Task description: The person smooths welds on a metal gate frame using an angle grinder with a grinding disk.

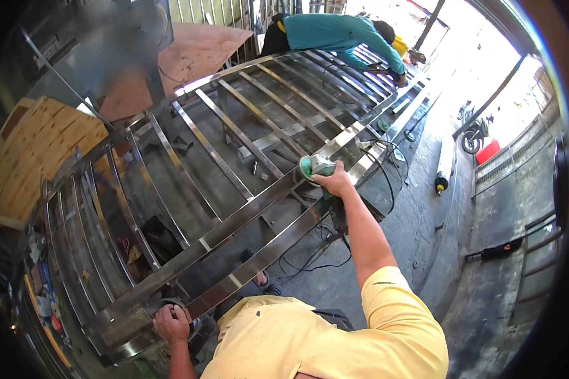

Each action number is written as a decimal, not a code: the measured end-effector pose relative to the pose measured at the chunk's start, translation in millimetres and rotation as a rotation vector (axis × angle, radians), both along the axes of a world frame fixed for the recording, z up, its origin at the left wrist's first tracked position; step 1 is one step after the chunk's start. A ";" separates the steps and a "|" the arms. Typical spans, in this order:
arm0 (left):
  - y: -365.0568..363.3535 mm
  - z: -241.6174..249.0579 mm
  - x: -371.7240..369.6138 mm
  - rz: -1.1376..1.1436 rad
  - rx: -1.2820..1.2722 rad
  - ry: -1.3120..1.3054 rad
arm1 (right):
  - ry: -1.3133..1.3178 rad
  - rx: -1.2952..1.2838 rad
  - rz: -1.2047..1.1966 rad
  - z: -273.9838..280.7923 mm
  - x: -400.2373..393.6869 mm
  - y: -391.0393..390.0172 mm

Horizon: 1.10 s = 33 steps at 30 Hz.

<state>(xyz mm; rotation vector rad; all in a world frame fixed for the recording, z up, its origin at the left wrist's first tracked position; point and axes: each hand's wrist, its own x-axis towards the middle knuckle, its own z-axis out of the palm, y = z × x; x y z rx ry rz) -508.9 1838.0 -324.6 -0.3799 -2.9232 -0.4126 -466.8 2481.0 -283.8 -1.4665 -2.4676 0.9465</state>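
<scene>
My right hand (337, 181) is closed around an angle grinder (323, 165) with a green disc (306, 167). The disc rests close over the near rail of a large shiny metal frame (253, 208), made of long rails and many cross bars. At the lower left, my left hand (172, 324) has its fingers curled at the frame's near end, beside a dark round object (202, 324); I cannot tell what it grips.
A co-worker in a teal shirt (325, 33) leans over the far end of the frame. Cables (316, 266) lie on the concrete floor. Plywood sheets (44, 151) lean at the left. A gas cylinder (444, 170) and a motorcycle (473, 138) are at the right.
</scene>
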 end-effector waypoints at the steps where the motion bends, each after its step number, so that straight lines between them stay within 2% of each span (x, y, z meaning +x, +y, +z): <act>1: 1.0 2.3 0.6 0.007 -0.005 -0.007 | 0.034 0.000 -0.003 -12.5 -2.8 2.7; 2: 4.5 4.7 -3.7 0.007 -0.006 -0.013 | 0.070 0.002 -0.013 -25.2 -2.2 4.2; 4: -3.9 -5.0 -7.5 -0.029 -0.015 0.004 | 0.043 -0.096 0.043 14.5 -5.3 -41.2; 6: 3.6 -11.4 -14.1 -0.040 -0.016 -0.027 | 0.010 -0.102 0.189 14.3 -7.5 -75.2; 9: -0.8 -6.2 -14.3 -0.050 -0.079 -0.120 | -0.007 -0.230 0.269 28.5 -14.4 -103.0; 12: 4.2 -5.0 -16.3 -0.057 -0.073 -0.119 | 0.008 -0.201 0.257 29.0 -17.9 -78.1; 14: 5.7 -5.3 -17.6 -0.066 -0.092 -0.120 | -0.074 -0.120 0.158 29.4 -15.1 -35.4; 16: 5.0 -5.1 -16.8 -0.080 -0.110 -0.098 | -0.035 -0.106 0.076 14.8 -2.3 21.7; 18: 5.4 0.5 -12.8 -0.042 -0.137 -0.104 | 0.055 -0.214 -0.068 6.2 6.7 74.4; 19: 7.9 -2.8 -14.5 -0.040 -0.138 -0.107 | 0.027 -0.211 -0.104 16.8 6.2 73.4; 22: 0.5 -29.3 -18.7 -0.027 -0.081 -0.067 | 0.092 -0.226 -0.113 -1.0 16.0 76.5; 23: 2.3 -41.4 -15.8 0.003 -0.184 -0.051 | 0.223 -0.398 -0.055 16.0 19.4 67.5; 24: 1.2 -57.5 -13.7 -0.040 -0.135 0.044 | 0.230 -0.422 -0.054 -11.6 27.9 77.6; 25: 35.7 -26.6 -15.1 0.039 -0.172 0.090 | 0.213 -0.541 -0.077 -26.2 29.4 80.2; 26: 55.7 -0.3 -14.2 0.100 -0.036 0.260 | 0.313 -0.724 -0.067 -12.0 22.3 61.0; 27: 56.4 10.6 -11.5 0.223 -0.086 0.172 | 0.441 -0.792 -0.020 -22.0 19.3 58.0; 28: 42.3 -8.8 -6.2 0.229 -0.125 0.254 | 0.600 -0.806 -0.029 -51.6 21.6 64.3; 29: 45.1 -10.6 -3.0 0.262 -0.107 0.290 | 0.548 -0.912 0.015 -50.5 20.3 54.5; 30: 48.8 -8.4 -0.7 0.342 -0.135 0.149 | 0.507 -0.980 0.041 -40.7 17.4 50.4; 33: 62.6 -15.3 6.4 0.374 -0.135 0.221 | 0.572 -1.076 0.123 -41.1 18.8 41.3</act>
